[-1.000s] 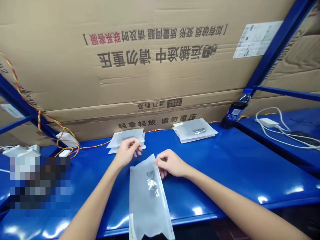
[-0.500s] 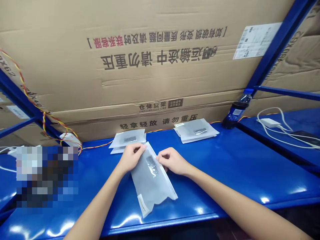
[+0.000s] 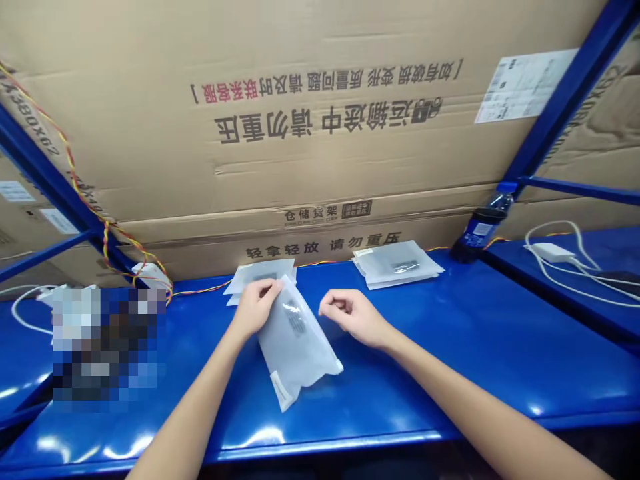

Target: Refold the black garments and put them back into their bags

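My left hand (image 3: 259, 303) pinches the top corner of a frosted plastic zip bag (image 3: 295, 357), which slants toward the front of the blue shelf. Dark print shows on the bag, and a small white label (image 3: 283, 392) sits at its lower left corner. A white slider tab (image 3: 339, 366) is visible at the bag's lower right corner. Just right of the bag, and apart from it, my right hand (image 3: 357, 317) is closed with curled fingers and nothing seen in them. Partly behind my left hand lies a small pile of similar bags (image 3: 265, 269).
Another pile of frosted bags (image 3: 397, 265) lies at the back right of the blue shelf (image 3: 450, 360). A dark bottle with a blue cap (image 3: 480, 230) stands by the right post. Cardboard (image 3: 325, 167) walls the back. Twisted red-yellow wire (image 3: 200, 291) and a white adapter (image 3: 553, 252) are nearby.
My right hand has let go of the bag's right edge and moved slightly right. The slider now shows at the bag's lower corner. My left hand keeps its hold.
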Available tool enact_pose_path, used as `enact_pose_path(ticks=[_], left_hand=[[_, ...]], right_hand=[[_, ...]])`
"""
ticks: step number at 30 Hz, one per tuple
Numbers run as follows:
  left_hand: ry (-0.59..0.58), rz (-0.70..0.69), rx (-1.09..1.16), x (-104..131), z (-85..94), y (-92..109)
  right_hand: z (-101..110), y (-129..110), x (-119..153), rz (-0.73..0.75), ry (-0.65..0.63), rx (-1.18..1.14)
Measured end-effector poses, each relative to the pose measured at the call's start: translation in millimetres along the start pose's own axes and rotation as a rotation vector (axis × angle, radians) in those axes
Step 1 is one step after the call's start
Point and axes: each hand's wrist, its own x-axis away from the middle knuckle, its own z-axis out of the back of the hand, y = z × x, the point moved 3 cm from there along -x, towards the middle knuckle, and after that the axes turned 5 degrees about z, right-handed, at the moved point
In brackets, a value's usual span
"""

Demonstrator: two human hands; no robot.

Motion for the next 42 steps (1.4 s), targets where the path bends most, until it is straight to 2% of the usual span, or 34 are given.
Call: enact_pose_path(ticks=[4, 6, 8, 11, 13, 16, 22, 25, 27, 31, 36, 40, 42], left_hand=[[-0.116, -0.037, -0.034, 15.2, -29.2, 14.2], [-0.145, -0.044, -0.061, 21.1, -38.1, 16.9], [-0.158, -0.047, -0.087, 25.4, -43.5, 18.2], [-0.151, -0.048, -0.124, 29.1, -46.8, 19.9], [-0.129, -0.046, -0.15, 29.9, -46.5, 20.8], [-0.097, -0.048, -0.181, 29.9, -45.5, 20.7], [-0.083, -0.042, -0.188, 32.8, -51.6, 20.3], [-0.079, -0.038, -0.17, 31.6, -51.1, 21.0], [-0.071, -0.018, -0.159, 27.9, -47.0, 18.7], [-0.062, 0.072, -0.115, 24.3, -36.8, 6.4], [-0.01, 0.153, -0.052, 46.1, -19.0, -8.0], [0.069, 0.179, -0.11, 63.2, 23.0, -18.2], [0.101, 0.205, -0.177, 67.2, 49.1, -26.8]], right_hand=[[-1.8, 8.5, -1.4, -0.08, -0.084, 0.023], [-3.8, 14.7, -0.3, -0.158, -0.133, 0.056], [-5.1, 19.3, 0.8, -0.222, -0.119, 0.127], [-8.1, 19.1, 2.3, -0.219, -0.013, 0.216], [-12.7, 14.8, 3.7, -0.115, 0.027, 0.225], [-18.9, 11.2, 6.1, 0.026, 0.016, 0.199], [-22.2, 21.8, 5.5, -0.118, -0.14, -0.02], [-20.1, 19.5, 2.7, -0.116, -0.103, -0.065], [-15.4, 16.7, 0.4, -0.118, 0.001, -0.098], [0.6, 13.0, 1.0, -0.177, 0.299, -0.195], [11.8, 15.5, 23.3, -0.289, 0.539, -0.347], [14.9, 25.0, 58.0, -0.31, 0.727, -0.379], [15.9, 30.4, 76.0, -0.293, 0.751, -0.256]])
